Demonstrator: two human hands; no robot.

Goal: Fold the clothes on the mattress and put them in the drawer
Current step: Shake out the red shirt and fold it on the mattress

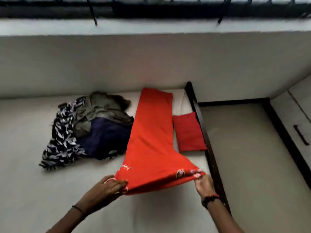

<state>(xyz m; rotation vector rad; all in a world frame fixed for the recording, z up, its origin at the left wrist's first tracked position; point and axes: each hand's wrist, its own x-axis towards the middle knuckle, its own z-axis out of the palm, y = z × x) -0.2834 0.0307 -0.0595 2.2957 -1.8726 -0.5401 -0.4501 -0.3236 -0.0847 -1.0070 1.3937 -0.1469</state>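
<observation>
Head view: orange garment lies lengthwise on the mattress, near end lifted. Left hand pinches its near left corner, right hand its near right corner. Unfolded pile just left; folded red cloth right, beside dark bed frame. Drawer far right.

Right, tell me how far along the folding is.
Done: one dark red cloth lies folded at the right edge of the mattress. In hand: the orange garment is spread lengthwise, the left hand and right hand gripping its near hem corners. Left: the heap of patterned, olive and navy clothes is unfolded, and everything must go into the drawer, which looks shut.
</observation>
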